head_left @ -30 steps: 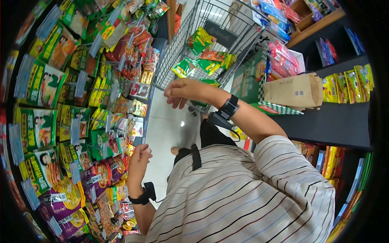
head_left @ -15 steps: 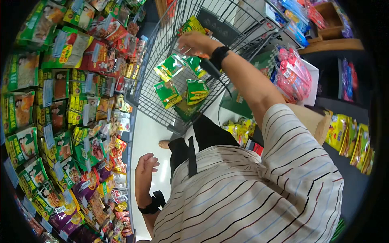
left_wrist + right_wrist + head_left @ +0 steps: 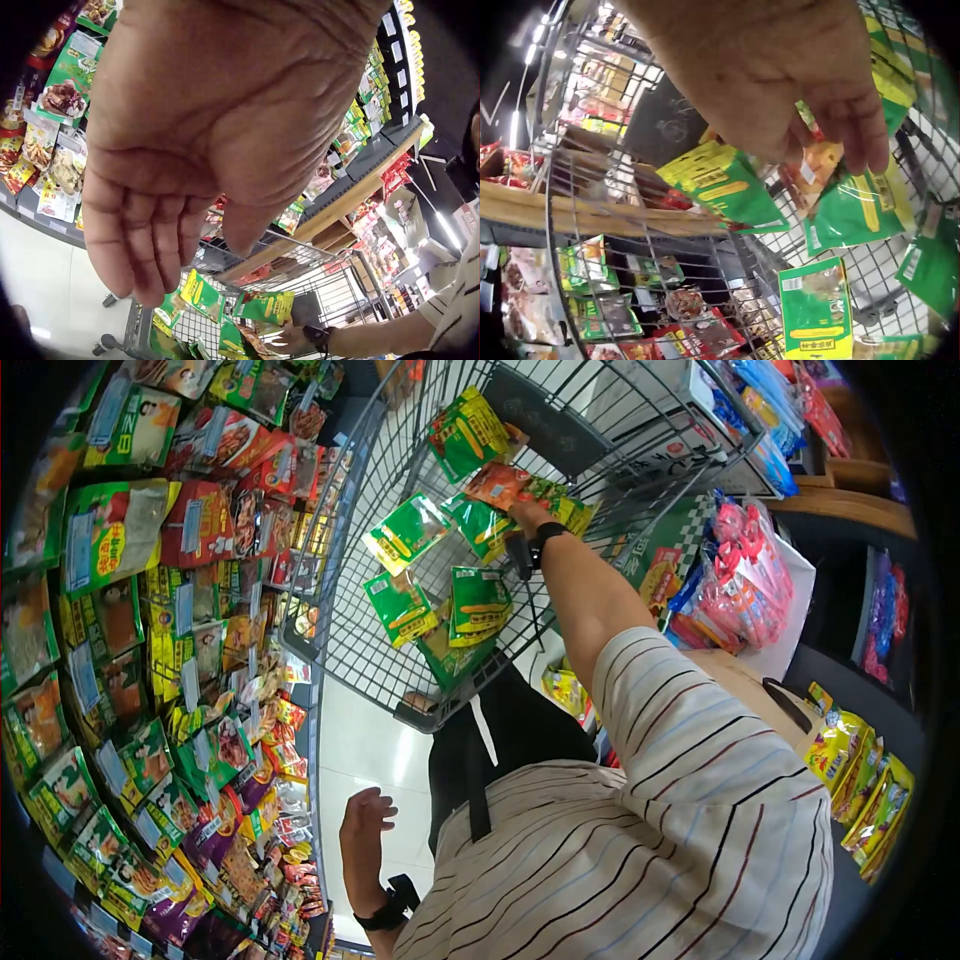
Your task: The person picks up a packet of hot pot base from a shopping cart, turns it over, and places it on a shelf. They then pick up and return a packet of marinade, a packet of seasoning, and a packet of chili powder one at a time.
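Note:
My right hand (image 3: 533, 517) reaches down into the wire shopping cart (image 3: 345, 650). Its fingers are at an orange-red food packet (image 3: 497, 485), lying among several green-and-yellow packets (image 3: 408, 532). In the right wrist view, thumb and fingers are apart, pointing down over the orange packet (image 3: 817, 174), and partly hide it. Another green-and-yellow packet (image 3: 724, 187) lies beside the thumb. My left hand (image 3: 366, 825) hangs loosely bent beside the body, away from the shelf, holding nothing; its bare palm fills the top of the left wrist view.
Along the left runs a shelf of hanging food packets (image 3: 120, 605). To the right of the cart are pink bagged goods (image 3: 740, 585) in a white box, a brown paper bag (image 3: 740, 685) and yellow packets (image 3: 840, 750). Pale floor tiles (image 3: 365, 735) show beneath the cart.
My right hand has moved from above the shelf-side edge of the cart into it, down to the orange-red packet. The cart fills more of the view. The left hand still hangs low.

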Motion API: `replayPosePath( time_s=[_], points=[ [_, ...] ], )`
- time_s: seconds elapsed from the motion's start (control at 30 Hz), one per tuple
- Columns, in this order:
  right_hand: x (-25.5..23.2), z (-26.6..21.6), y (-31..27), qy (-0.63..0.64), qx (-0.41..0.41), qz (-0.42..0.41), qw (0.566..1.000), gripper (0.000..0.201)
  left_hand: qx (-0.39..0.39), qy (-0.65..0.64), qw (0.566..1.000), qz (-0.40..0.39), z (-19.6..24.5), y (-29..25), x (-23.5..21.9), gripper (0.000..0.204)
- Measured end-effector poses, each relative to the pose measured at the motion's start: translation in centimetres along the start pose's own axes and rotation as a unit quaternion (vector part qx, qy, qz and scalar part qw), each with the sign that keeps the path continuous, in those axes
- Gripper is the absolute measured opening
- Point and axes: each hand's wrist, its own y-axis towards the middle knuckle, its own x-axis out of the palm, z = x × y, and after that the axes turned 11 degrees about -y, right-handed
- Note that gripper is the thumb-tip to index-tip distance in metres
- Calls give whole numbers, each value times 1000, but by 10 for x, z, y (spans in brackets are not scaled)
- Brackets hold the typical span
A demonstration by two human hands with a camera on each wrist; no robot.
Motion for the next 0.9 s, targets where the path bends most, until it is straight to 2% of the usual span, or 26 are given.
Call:
replayPosePath(
  time_s=[0.07, 0.1, 0.13, 0.23, 0.27, 0.33, 0.43, 0.53, 0.63, 0.73, 0.9],
  points=[
    [21, 10, 11, 176, 93, 29, 980, 40, -5, -8, 1000, 5, 5, -1, 4, 34],
    [33, 6, 21, 323, 213, 55, 920, 40, -4, -11, 1000, 4, 7, -2, 6, 34],
    [44, 4, 28, 457, 326, 78, 824, 41, -3, -14, 1000, 5, 10, -3, 7, 34],
    [52, 41, 35, 407, 253, 33, 877, 39, -14, 6, 1000, 18, 19, -3, 10, 31],
    [53, 39, 36, 478, 277, 54, 832, 37, -13, 10, 1000, 19, 21, -2, 10, 30],
    [27, 2, 11, 608, 315, 95, 723, 33, -18, 2, 1000, 19, 21, 2, 6, 30],
    [4, -26, -9, 654, 321, 130, 673, 30, -14, 6, 1000, 20, 22, 9, 5, 32],
    [-10, -41, -20, 658, 353, 125, 653, 27, 1, -13, 1000, 10, 23, 11, 2, 32],
    [-9, -39, -19, 640, 337, 81, 686, 40, -3, -13, 1000, 16, 25, 10, 1, 32],
    [-4, -35, -8, 619, 344, 71, 702, 37, -16, -7, 999, 29, 23, 10, -3, 32],
    [13, -27, -2, 684, 285, 53, 669, 36, -27, -14, 999, 30, 16, 11, -4, 32]
  ],
)
